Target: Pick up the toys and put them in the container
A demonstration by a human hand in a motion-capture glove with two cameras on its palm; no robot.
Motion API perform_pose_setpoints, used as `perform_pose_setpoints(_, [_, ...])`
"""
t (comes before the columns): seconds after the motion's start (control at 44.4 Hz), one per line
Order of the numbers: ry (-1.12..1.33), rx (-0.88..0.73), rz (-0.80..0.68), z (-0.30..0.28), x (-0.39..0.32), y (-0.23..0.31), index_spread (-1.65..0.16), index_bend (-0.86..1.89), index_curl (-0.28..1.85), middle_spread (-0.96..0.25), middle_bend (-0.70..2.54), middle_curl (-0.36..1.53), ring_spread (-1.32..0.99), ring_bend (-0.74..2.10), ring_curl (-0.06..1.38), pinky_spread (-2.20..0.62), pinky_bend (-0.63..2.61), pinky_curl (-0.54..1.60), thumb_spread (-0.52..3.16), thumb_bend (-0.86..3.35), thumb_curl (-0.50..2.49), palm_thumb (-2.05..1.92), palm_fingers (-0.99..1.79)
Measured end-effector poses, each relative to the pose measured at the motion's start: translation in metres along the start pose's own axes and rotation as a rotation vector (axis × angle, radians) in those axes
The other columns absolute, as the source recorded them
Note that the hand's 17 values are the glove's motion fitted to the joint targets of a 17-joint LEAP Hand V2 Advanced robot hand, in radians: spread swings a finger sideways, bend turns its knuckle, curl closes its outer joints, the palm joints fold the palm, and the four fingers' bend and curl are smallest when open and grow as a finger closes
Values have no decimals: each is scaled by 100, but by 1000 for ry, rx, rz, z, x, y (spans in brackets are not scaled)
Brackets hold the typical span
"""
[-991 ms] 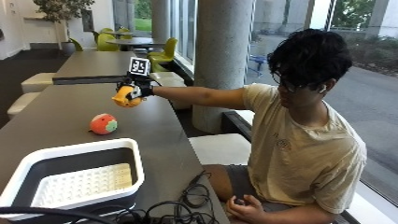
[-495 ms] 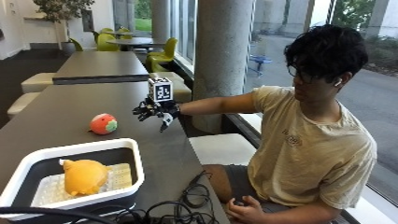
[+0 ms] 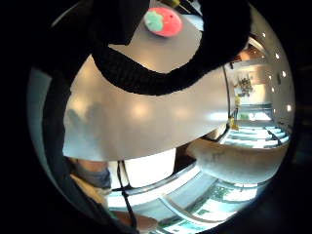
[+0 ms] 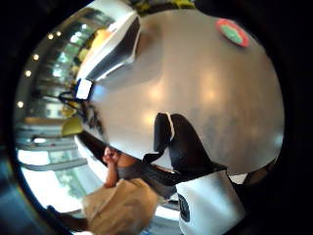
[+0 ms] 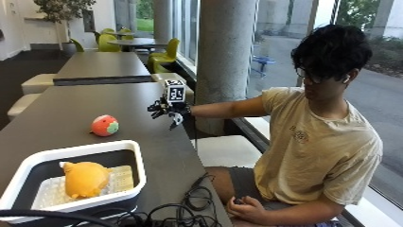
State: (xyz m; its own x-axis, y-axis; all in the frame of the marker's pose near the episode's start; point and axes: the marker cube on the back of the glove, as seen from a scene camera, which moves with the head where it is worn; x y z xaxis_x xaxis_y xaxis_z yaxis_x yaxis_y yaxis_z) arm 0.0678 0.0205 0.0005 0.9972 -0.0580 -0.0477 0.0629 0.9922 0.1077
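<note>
A red round toy with a green patch (image 5: 104,125) lies on the dark table (image 5: 56,111). It shows in the little finger side palm view as the red toy (image 3: 163,21) and in the thumb side palm view as the red toy (image 4: 233,32). An orange plush toy (image 5: 83,178) sits inside the white-rimmed container (image 5: 135,164) at the table's near end. My gloved right hand (image 5: 165,110) hovers over the table, to the right of the red toy and apart from it. Its fingers are spread and hold nothing.
Black cables (image 5: 189,208) lie on the table beside the container's near corner. A grey pillar (image 5: 225,61) stands behind my arm. White benches (image 5: 220,150) line the table's sides. The person's bare hand (image 5: 245,207) rests in the lap.
One second ago the gloved hand held the orange toy above the table. The toy now lies in the container, and the hand has moved lower and to the right, fingers spread.
</note>
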Motion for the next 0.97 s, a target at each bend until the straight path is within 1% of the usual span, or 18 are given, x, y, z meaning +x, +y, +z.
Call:
perform_pose_setpoints(0.068, [-30,-1,52,-2,-1,2,-31,17,35,1,12,20,2,17,26,3,94,33,132,-1,31,9,-14])
perform_pose_setpoints(0.135, [-136,-7,131,-12,-35,-4,-31,17,36,1,12,20,2,17,26,3,94,33,132,-1,31,9,-14])
perform_pose_setpoints(0.18, [-95,-8,91,-22,-56,-13,-31,17,36,1,12,20,2,17,26,3,94,33,132,-1,31,9,-14])
perform_pose_setpoints(0.225, [-39,-8,45,-28,-62,-17,-31,17,36,1,12,20,2,17,25,4,93,33,132,-1,31,9,-15])
perform_pose_setpoints(0.27, [-35,-7,33,-28,-63,-17,-31,18,36,1,12,20,2,17,25,4,93,33,132,-1,31,9,-14])
perform_pose_setpoints(0.428, [-53,-8,75,-24,-63,-14,-31,18,37,1,12,20,2,17,25,3,93,33,133,-1,31,9,-13])
perform_pose_setpoints(0.586, [-38,-5,25,-23,-62,-16,-32,19,38,1,12,19,2,17,24,3,92,33,133,-1,31,10,-13])
perform_pose_setpoints(0.811, [-53,-6,34,-21,-65,-18,-32,19,39,1,12,19,2,16,23,4,92,33,133,-1,30,10,-13])
perform_pose_setpoints(0.901, [-144,2,88,-9,-47,-12,-32,18,39,1,12,19,2,17,23,4,92,34,133,-1,30,10,-13])
perform_pose_setpoints(0.968, [-71,6,39,0,-17,-6,-32,19,39,1,12,19,2,17,23,4,91,34,133,-1,30,10,-13])
